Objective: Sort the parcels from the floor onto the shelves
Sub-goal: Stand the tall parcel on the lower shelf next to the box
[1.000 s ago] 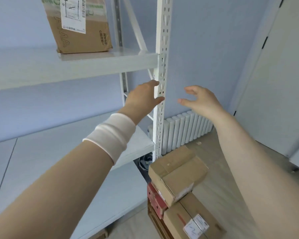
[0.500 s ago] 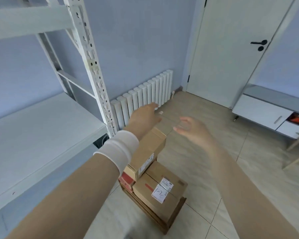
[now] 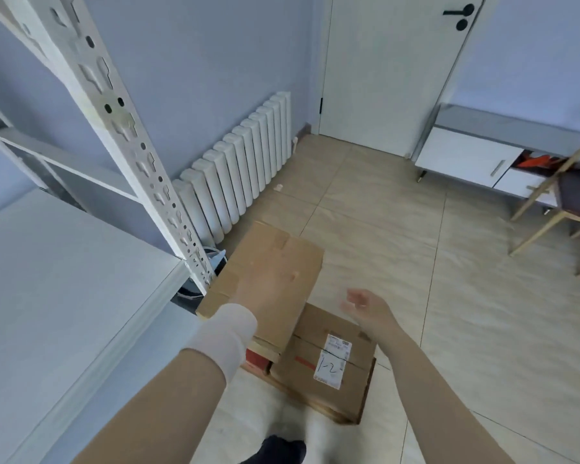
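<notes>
A stack of parcels stands on the floor beside the shelf post. On top lies a plain cardboard box [image 3: 282,252], tilted. Under it are a red box [image 3: 258,357] and a brown box [image 3: 329,370] with a white label marked "1-2". My left hand [image 3: 270,284], with a white wrist wrap, lies over the top face of the plain box; it is blurred and its fingers look stretched out. My right hand [image 3: 365,304] hovers just right of that box, above the labelled one, fingers loose and holding nothing. The white shelf board [image 3: 64,296] is at the left.
The perforated shelf upright [image 3: 131,145] rises next to the stack. A white radiator [image 3: 241,175] lines the wall behind. A closed door [image 3: 389,68], a low cabinet [image 3: 466,155] and a wooden frame [image 3: 556,209] are at the right. My foot [image 3: 278,448] is at the bottom.
The view has dropped from the shelves to the floor stack. Both hands came down; the left one now lies over the top box, and the right is lower beside it.
</notes>
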Demonstrator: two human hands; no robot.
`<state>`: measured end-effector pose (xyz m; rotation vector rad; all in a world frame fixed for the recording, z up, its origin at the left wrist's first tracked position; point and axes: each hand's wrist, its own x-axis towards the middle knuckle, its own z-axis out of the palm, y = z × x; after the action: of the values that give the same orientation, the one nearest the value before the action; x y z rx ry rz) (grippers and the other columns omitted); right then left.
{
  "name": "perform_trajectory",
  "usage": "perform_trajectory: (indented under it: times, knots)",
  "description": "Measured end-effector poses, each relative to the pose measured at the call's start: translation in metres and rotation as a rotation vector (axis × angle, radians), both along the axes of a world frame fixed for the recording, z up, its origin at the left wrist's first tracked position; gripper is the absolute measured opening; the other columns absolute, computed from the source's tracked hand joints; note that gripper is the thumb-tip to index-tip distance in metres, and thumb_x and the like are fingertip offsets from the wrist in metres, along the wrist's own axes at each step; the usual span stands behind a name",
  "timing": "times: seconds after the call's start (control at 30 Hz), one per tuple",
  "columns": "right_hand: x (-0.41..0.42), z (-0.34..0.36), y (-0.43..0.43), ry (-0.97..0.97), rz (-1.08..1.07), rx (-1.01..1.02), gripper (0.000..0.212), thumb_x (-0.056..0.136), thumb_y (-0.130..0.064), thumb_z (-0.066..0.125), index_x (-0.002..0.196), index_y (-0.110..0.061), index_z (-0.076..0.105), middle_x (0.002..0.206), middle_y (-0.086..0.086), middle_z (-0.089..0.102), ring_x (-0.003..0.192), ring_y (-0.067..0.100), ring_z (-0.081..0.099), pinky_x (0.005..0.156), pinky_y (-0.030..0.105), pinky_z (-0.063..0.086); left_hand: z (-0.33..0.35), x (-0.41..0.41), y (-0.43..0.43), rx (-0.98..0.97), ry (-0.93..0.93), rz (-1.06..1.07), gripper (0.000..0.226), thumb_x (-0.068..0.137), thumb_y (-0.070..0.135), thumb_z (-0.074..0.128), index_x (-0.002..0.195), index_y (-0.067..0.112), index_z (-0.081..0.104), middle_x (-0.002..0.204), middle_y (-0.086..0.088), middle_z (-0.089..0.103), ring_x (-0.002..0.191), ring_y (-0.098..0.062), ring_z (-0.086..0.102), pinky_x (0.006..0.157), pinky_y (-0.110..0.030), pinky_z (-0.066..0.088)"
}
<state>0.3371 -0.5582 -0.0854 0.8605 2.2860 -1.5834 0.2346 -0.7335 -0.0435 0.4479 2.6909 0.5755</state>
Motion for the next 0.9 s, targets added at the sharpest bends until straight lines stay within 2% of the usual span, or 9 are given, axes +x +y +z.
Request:
perform_trajectory:
  times: [0.07, 0.13, 0.23, 0.3, 0.43, 0.57, 0.67, 0.77, 0.9]
  knots:
    - [-0.001, -0.019, -0.015, -0.042, -0.098, -0.061, 0.053, 0.088, -0.033, 0.062, 0.135, -0.014, 0.047, 0.136, 0.003, 0.052, 0.120, 0.018, 0.051, 0.100, 0.031, 0.040, -0.026, -0.016, -0.019, 0.027, -0.078, 0.041, 0.041, 0.095, 0.033, 0.048, 0.130, 0.011, 0.047, 0.131, -0.006, 0.052, 0.114, -0.025, 0.051, 0.086, -0.027, 0.038]
    - [-0.001, -0.035, -0.027, -0.095, -0.185, -0.128, 0.056, 0.087, -0.038, 0.063, 0.135, -0.014, 0.046, 0.134, 0.002, 0.052, 0.118, 0.018, 0.051, 0.099, 0.031, 0.040, -0.048, -0.025, -0.034, 0.086, -0.193, 0.130, 0.037, 0.094, 0.028, 0.049, 0.122, 0.004, 0.051, 0.122, -0.015, 0.056, 0.109, -0.031, 0.054, 0.089, -0.033, 0.043]
    - [0.001, -0.059, -0.042, -0.176, -0.262, -0.225, 0.058, 0.085, -0.044, 0.061, 0.134, -0.018, 0.045, 0.132, -0.003, 0.050, 0.117, 0.018, 0.050, 0.097, 0.035, 0.041, -0.076, -0.033, -0.050, 0.111, -0.157, 0.232, 0.035, 0.088, 0.035, 0.050, 0.116, 0.014, 0.053, 0.114, -0.003, 0.056, 0.103, -0.025, 0.054, 0.092, -0.042, 0.045]
    - [-0.001, -0.076, -0.051, -0.228, -0.319, -0.303, 0.063, 0.085, -0.046, 0.062, 0.137, -0.018, 0.041, 0.137, 0.002, 0.047, 0.122, 0.020, 0.048, 0.104, 0.040, 0.040, -0.094, -0.035, -0.058, 0.080, -0.108, 0.278, 0.040, 0.081, 0.043, 0.050, 0.114, 0.020, 0.052, 0.112, 0.001, 0.056, 0.105, -0.024, 0.054, 0.092, -0.045, 0.044]
    - [-0.011, -0.105, -0.072, -0.310, -0.364, -0.400, 0.067, 0.086, -0.046, 0.059, 0.142, -0.019, 0.035, 0.143, 0.005, 0.040, 0.125, 0.022, 0.044, 0.109, 0.041, 0.035, -0.129, -0.037, -0.071, 0.073, -0.123, 0.400, 0.059, 0.076, 0.048, 0.058, 0.128, 0.024, 0.044, 0.130, 0.000, 0.050, 0.122, -0.026, 0.046, 0.100, -0.049, 0.039]
    - [-0.024, -0.133, -0.085, -0.342, -0.381, -0.436, 0.070, 0.086, -0.050, 0.057, 0.145, -0.021, 0.032, 0.145, 0.003, 0.039, 0.133, 0.025, 0.038, 0.111, 0.041, 0.032, -0.151, -0.039, -0.086, 0.050, -0.082, 0.477, 0.076, 0.072, 0.054, 0.064, 0.136, 0.025, 0.035, 0.141, -0.002, 0.043, 0.128, -0.026, 0.041, 0.104, -0.048, 0.036]
    - [-0.035, -0.153, -0.088, -0.343, -0.393, -0.484, 0.074, 0.086, -0.050, 0.056, 0.147, -0.020, 0.027, 0.147, 0.000, 0.037, 0.136, 0.022, 0.033, 0.111, 0.040, 0.028, -0.165, -0.040, -0.098, 0.046, -0.060, 0.517, 0.078, 0.077, 0.053, 0.065, 0.138, 0.016, 0.035, 0.145, -0.007, 0.039, 0.133, -0.027, 0.035, 0.111, -0.046, 0.027]
    - [-0.043, -0.167, -0.091, -0.334, -0.416, -0.566, 0.080, 0.082, -0.052, 0.059, 0.148, -0.022, 0.026, 0.147, -0.002, 0.039, 0.135, 0.020, 0.036, 0.108, 0.038, 0.030, -0.175, -0.038, -0.105, 0.068, -0.075, 0.545, 0.076, 0.081, 0.050, 0.062, 0.143, 0.017, 0.032, 0.150, -0.004, 0.031, 0.138, -0.024, 0.027, 0.115, -0.041, 0.017]
    - [-0.046, -0.179, -0.096, -0.312, -0.450, -0.694, 0.079, 0.083, -0.044, 0.063, 0.148, -0.023, 0.022, 0.145, -0.004, 0.041, 0.132, 0.021, 0.041, 0.112, 0.044, 0.030, -0.182, -0.036, -0.111, 0.140, -0.086, 0.574, 0.076, 0.082, 0.047, 0.063, 0.144, 0.019, 0.029, 0.149, -0.002, 0.032, 0.138, -0.021, 0.027, 0.115, -0.042, 0.021]
